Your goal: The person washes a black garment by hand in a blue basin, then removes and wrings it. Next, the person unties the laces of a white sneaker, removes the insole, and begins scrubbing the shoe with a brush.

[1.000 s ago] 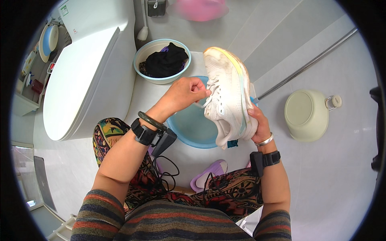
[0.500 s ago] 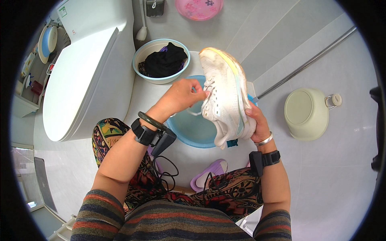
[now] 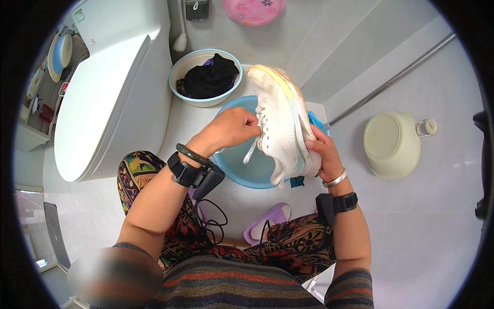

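Observation:
A white sneaker (image 3: 280,123) with a yellow-edged sole is held on its side, toe pointing away from me, above a blue basin (image 3: 231,172) of cloudy water. My right hand (image 3: 327,154) grips it at the heel, thumb across the side. At the tongue, the fingers of my left hand (image 3: 234,129) are pinched on the white shoelace (image 3: 250,153), whose loose end dangles over the water. My fingertips partly hide the lacing.
Beyond the blue basin, a pale basin (image 3: 177,92) holds dark clothes (image 3: 211,77). On the left stands a white toilet (image 3: 98,108). A metal pole (image 3: 391,82) slants at the right, near an upturned pale green bucket (image 3: 383,136). Purple slippers (image 3: 267,221) are below.
The sneaker has shifted slightly left and tilted, with my right hand following. My left hand has moved a little left and down, and the lace end now hangs more steeply.

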Demonstrator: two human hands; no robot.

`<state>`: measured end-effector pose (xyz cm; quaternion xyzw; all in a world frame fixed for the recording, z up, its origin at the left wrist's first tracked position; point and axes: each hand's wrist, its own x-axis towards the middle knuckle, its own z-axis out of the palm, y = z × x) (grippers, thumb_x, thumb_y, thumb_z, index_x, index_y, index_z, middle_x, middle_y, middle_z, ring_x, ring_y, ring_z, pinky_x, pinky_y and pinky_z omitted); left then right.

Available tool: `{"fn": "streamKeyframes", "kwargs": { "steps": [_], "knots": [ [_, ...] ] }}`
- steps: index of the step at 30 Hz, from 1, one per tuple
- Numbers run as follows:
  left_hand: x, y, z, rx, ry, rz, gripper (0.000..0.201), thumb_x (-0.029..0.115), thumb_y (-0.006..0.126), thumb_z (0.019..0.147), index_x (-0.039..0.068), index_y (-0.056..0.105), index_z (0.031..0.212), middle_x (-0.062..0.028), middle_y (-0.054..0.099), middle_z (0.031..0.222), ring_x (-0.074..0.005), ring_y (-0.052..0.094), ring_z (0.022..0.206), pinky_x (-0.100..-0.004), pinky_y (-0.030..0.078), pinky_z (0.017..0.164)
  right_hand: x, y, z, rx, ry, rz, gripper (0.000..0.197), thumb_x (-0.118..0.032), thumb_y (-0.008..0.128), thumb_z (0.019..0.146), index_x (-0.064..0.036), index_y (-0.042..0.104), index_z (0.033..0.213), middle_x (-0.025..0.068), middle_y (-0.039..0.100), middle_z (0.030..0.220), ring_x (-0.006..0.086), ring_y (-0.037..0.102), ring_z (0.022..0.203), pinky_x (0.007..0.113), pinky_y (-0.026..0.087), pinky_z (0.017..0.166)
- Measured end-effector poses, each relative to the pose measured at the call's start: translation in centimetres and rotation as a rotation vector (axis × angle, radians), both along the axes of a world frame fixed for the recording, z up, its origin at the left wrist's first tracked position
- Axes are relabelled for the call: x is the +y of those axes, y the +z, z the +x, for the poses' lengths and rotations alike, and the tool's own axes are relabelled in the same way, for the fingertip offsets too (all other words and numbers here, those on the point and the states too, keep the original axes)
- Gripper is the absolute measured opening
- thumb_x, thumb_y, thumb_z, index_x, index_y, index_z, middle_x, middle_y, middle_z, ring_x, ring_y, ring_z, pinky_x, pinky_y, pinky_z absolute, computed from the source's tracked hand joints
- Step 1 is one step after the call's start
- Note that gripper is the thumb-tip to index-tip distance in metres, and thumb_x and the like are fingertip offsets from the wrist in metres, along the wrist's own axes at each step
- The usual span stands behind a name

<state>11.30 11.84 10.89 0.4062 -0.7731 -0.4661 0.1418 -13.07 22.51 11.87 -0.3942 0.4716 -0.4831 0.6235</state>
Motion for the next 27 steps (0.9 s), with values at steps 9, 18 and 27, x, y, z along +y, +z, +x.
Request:
{"fn": "streamKeyframes", "kwargs": {
  "steps": [9, 18, 27],
  "knots": [
    [0.4, 3.4, 2.2, 0.52, -0.17, 0.04, 0.021, 0.021, 0.061, 0.089, 0.003, 0.067, 0.079, -0.0015, 0.057, 0.107, -0.0098, 0.051, 0.09, -0.0236, 0.041, 0.078, -0.6, -0.7, -1.1, -0.026, -0.068, 0.04, 0.062, -0.017, 0.06, 0.083, 0.0042, 0.04, 0.138, 0.013, 0.058, 0.123, 0.0196, 0.059, 0.108, 0.03, 0.047, 0.093],
    [1.2, 1.7, 0.1, 0.844, 0.191, 0.595, 0.019, 0.022, 0.056, 0.095, 0.004, 0.054, 0.091, -0.0088, 0.061, 0.099, -0.0167, 0.064, 0.083, -0.0297, 0.055, 0.078, 0.1, -0.4, -1.6, -0.203, -0.068, 0.002, 0.07, -0.024, 0.06, 0.083, 0.0031, 0.034, 0.142, 0.0177, 0.053, 0.131, 0.0263, 0.056, 0.116, 0.036, 0.045, 0.1],
    [1.6, -0.9, -0.9, 0.211, 0.19, -0.248, 0.023, 0.021, 0.07, 0.084, 0.001, 0.058, 0.083, -0.007, 0.057, 0.066, -0.0178, 0.06, 0.061, -0.0303, 0.048, 0.059, 0.2, -0.4, -1.0, -0.115, 0.008, -0.011, 0.07, -0.022, 0.062, 0.081, 0.0039, 0.036, 0.141, 0.0151, 0.055, 0.129, 0.0222, 0.057, 0.113, 0.032, 0.046, 0.097]
  ]
}}
